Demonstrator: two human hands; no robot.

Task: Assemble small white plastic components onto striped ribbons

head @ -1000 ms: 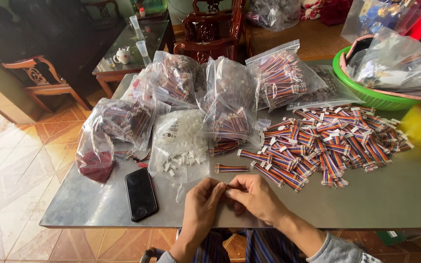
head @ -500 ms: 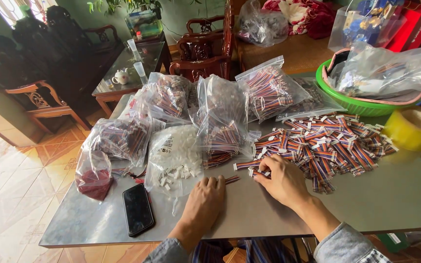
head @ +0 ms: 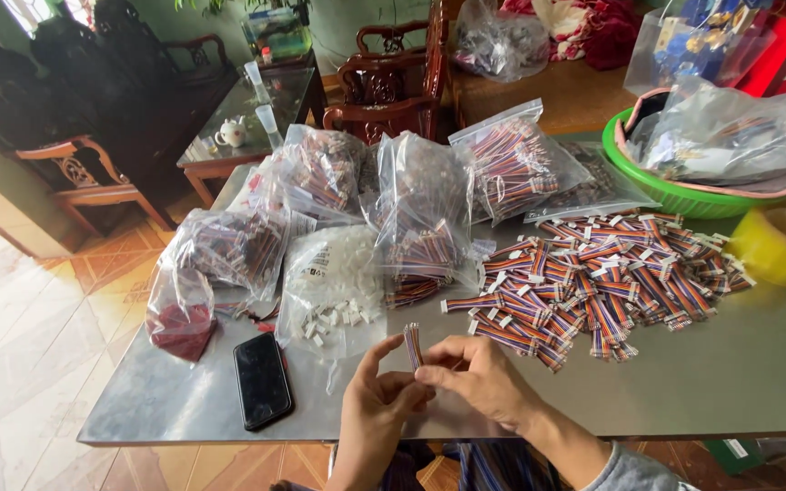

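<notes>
Bare table (head: 711,382) right of hands (head: 438,391); phone (head: 262,379) blocks left.

Clear bags (head: 420,214), dark phone (head: 262,379)

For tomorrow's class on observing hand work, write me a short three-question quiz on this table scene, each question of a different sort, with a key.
1. True or false: both hands grip one striped wire bundle.
2. What dark flat thing lies left of the hands?
A. phone
B. wallet
C. remote
3. Fill in: the loose pile of bundles lies in front of a green ____.

Key:
1. true
2. A, the phone
3. basket
</notes>
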